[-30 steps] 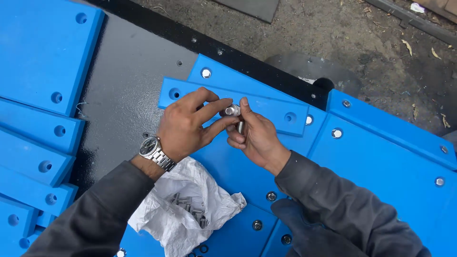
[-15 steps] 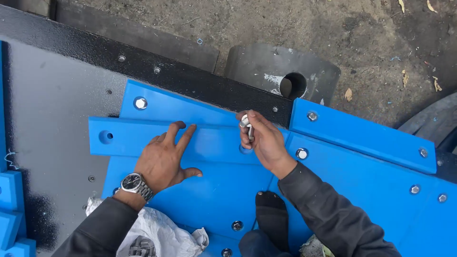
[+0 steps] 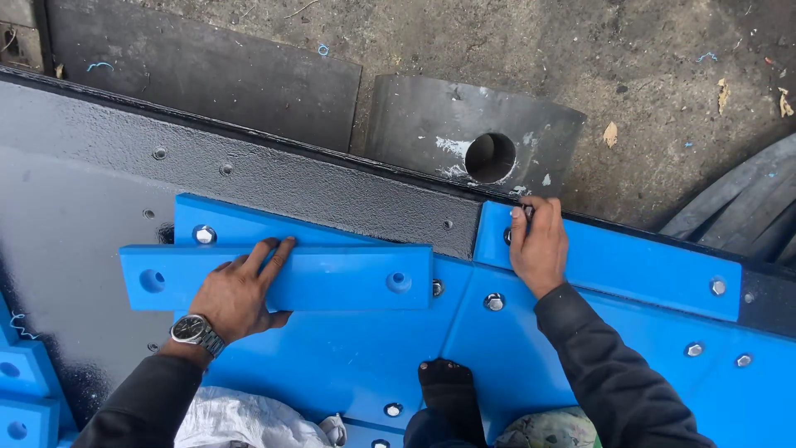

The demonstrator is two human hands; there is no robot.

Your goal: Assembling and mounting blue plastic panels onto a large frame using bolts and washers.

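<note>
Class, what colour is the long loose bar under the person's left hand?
Bright blue: the bar under the left hand, clear in the head view.

At twelve o'clock lies a flat dark rubber-like mat (image 3: pixel 207 79) on dirty grey ground (image 3: pixel 630 75). Just right of it stands a curved dark metal piece with a round hole (image 3: pixel 489 158). Small tan leaf scraps (image 3: pixel 611 133) sit towards two o'clock. At seven o'clock a crumpled white woven sack (image 3: pixel 240 419) rests, with stacked blue plastic blocks (image 3: pixel 21 390) at eight o'clock.
</note>
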